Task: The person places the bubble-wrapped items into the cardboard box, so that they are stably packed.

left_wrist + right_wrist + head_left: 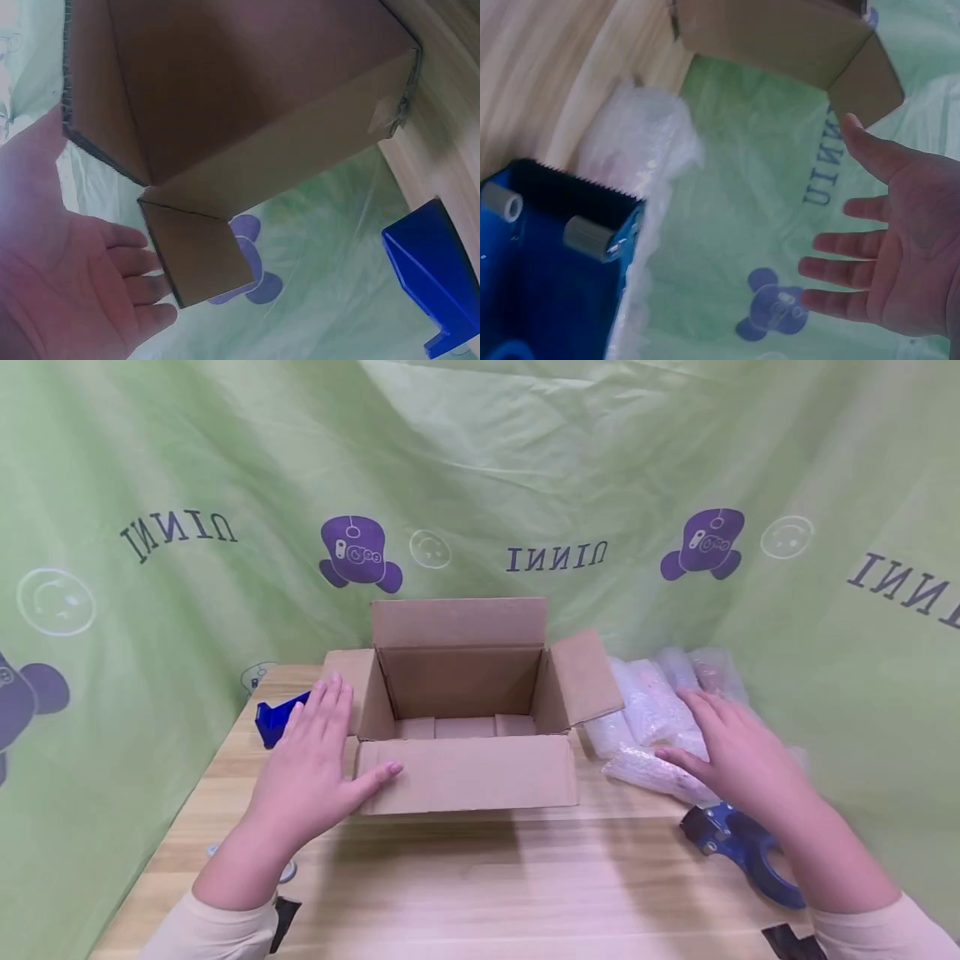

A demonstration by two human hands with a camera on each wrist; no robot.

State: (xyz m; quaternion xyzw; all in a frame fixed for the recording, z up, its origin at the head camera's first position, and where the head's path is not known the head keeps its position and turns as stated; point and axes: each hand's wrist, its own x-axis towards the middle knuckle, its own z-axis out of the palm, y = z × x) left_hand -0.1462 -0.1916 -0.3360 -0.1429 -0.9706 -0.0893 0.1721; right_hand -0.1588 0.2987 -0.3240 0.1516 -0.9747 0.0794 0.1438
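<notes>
one box [463,689] sits on the worktop [450,877], ahead of and between two hands held apart. its mouth faces up, four flaps [467,775] spread, long axis running left to right. the left hand [309,768], fingers extended, is at the left flap, contact unclear; the right hand [738,752] hovers empty, fingers straight, by several wrapped bundles [651,706]. one tape dispenser [742,843] lies right, one blue piece [274,720] left.
</notes>
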